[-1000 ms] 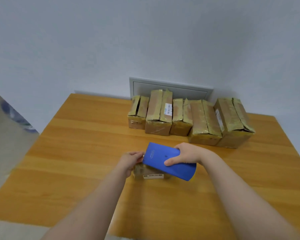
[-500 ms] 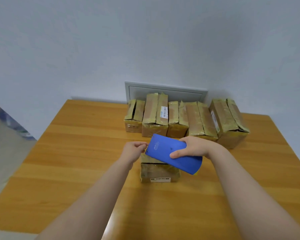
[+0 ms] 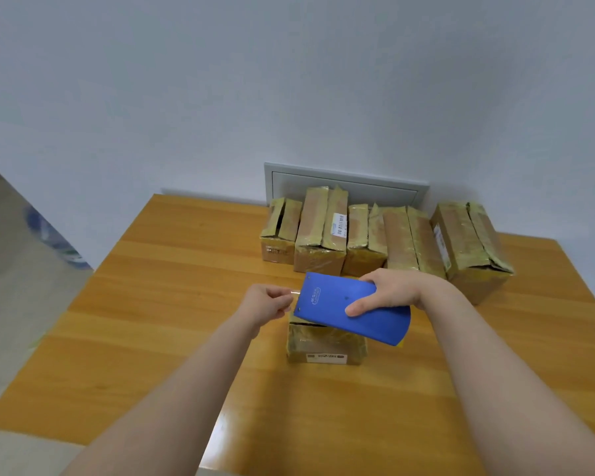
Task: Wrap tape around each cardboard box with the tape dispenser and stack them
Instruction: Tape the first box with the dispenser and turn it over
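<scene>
My right hand point(image 3: 390, 292) grips a blue tape dispenser point(image 3: 344, 304), held tilted above a small cardboard box point(image 3: 325, 345) on the wooden table point(image 3: 172, 304). At the dispenser's left end my left hand point(image 3: 267, 302) pinches the clear end of the tape point(image 3: 294, 292). The box is wrapped in yellowish tape and carries a white label on its near face. The dispenser hides the box's top.
Several taped cardboard boxes point(image 3: 375, 235) stand in a row at the back of the table, against the wall and a grey panel point(image 3: 344, 182). The table's left edge drops off to the floor.
Both hands and the dispenser have lifted off the small box, which now shows its near face. A short length of clear tape is now pulled out between my left fingers and the dispenser.
</scene>
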